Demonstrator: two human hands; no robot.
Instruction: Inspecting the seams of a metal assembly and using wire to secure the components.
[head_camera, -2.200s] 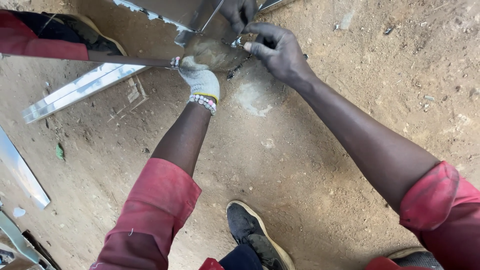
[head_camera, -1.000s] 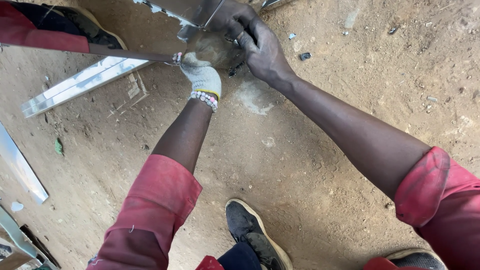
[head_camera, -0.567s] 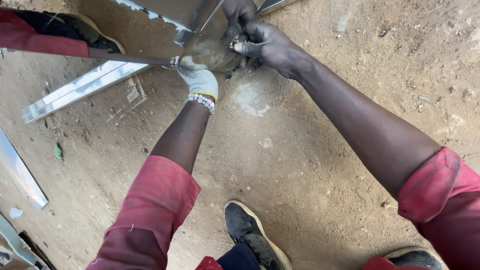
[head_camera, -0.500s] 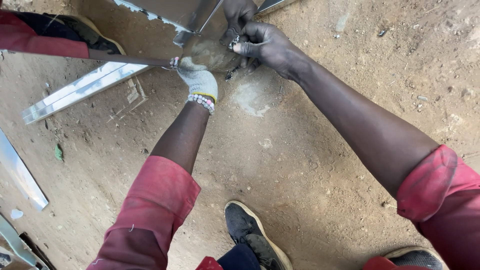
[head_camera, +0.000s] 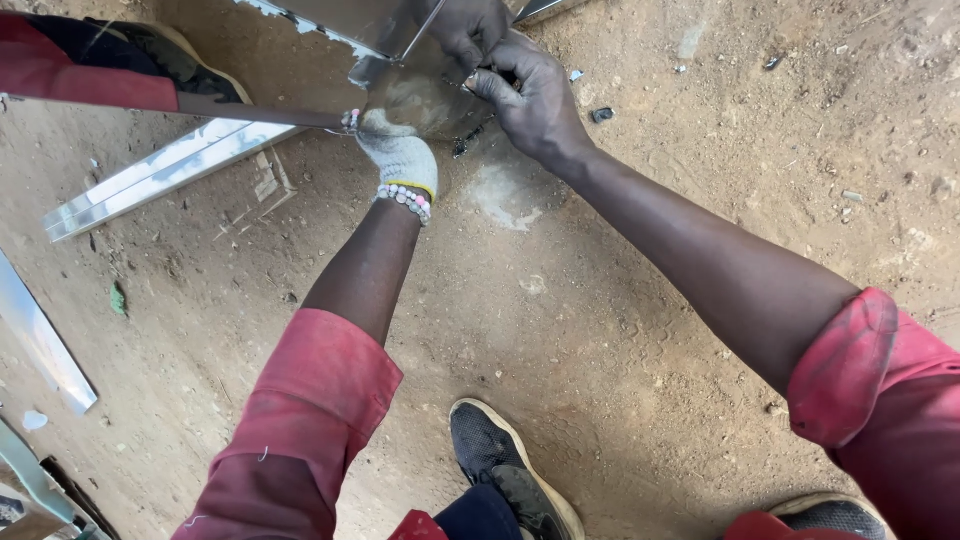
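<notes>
Looking down from head height, a person in rolled red sleeves crouches over bare brown dirt ground (head_camera: 640, 330), both arms stretched forward to a dull grey, rounded sheet-metal piece (head_camera: 425, 100) resting on the earth near the top edge. Their left hand (head_camera: 400, 155), in a white knitted work glove with a beaded bracelet at the wrist, is curled shut against the near edge of that metal piece, just where a thin dark metal rod (head_camera: 260, 110) coming in from the left ends. Their bare right hand (head_camera: 535, 100) is closed, fingers pinched on something small at the piece's right rim; what it grips is too small to tell. Another person's dark hand (head_camera: 470, 25) touches the same metal from above. A long shiny metal strip (head_camera: 160, 180) lies on the ground to the left, well apart from a black shoe (head_camera: 500, 470) at the bottom
</notes>
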